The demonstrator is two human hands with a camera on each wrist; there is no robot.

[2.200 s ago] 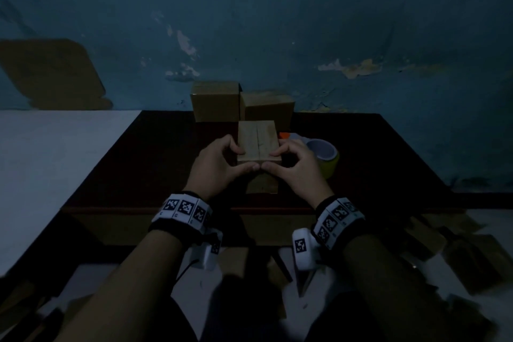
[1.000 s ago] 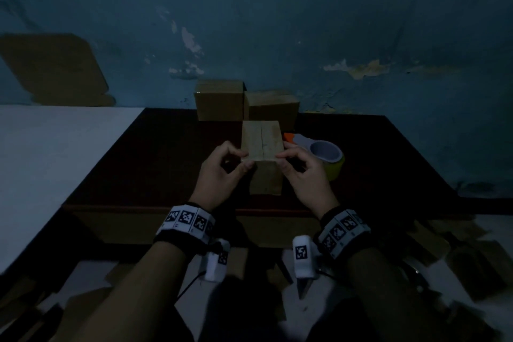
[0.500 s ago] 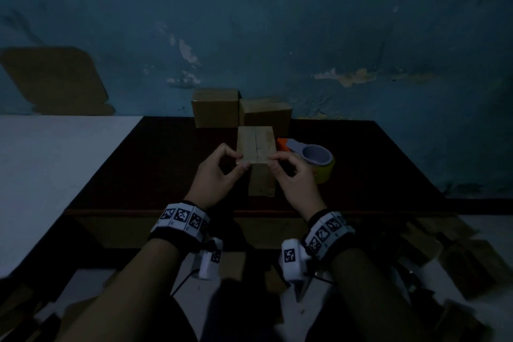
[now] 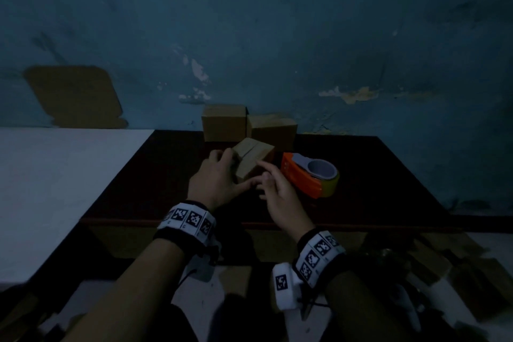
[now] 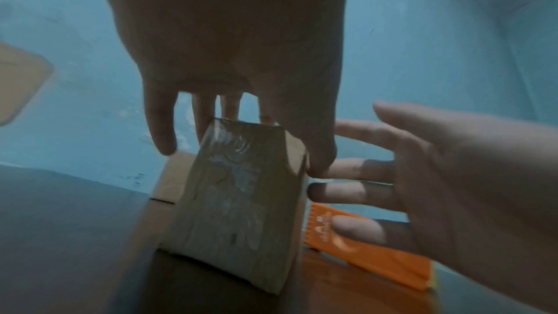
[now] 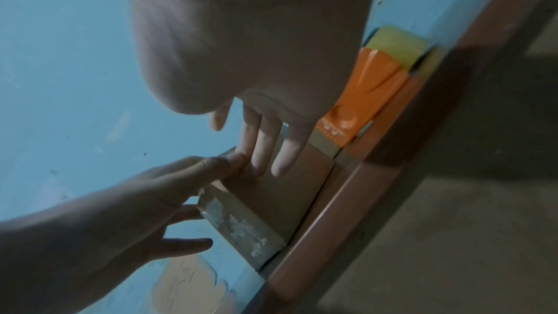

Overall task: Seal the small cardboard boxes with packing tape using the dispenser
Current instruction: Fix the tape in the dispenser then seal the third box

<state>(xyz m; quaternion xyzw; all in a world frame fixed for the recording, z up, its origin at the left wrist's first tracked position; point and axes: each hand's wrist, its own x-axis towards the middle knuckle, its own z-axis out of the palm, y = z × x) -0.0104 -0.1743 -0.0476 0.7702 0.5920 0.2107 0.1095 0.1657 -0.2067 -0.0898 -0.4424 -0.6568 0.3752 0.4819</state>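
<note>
Turned askew since the earlier frame, the small box [image 4: 254,159] is gripped by the left hand [image 4: 215,180] at mid worktop [image 4: 144,180], the right hand [image 4: 280,197] spread loosely against it. Its seam is best squared and pressed flat before the dispenser [image 4: 308,175], just beside on the right, is taken. Room is left open leftward but is closed behind by two other boxes [image 4: 223,122].

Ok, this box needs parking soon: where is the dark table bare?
The table is bare on its left, between the white surface and the left hand, and on its right beyond the tape dispenser. The middle is crowded: held box, dispenser, two back boxes.
</note>
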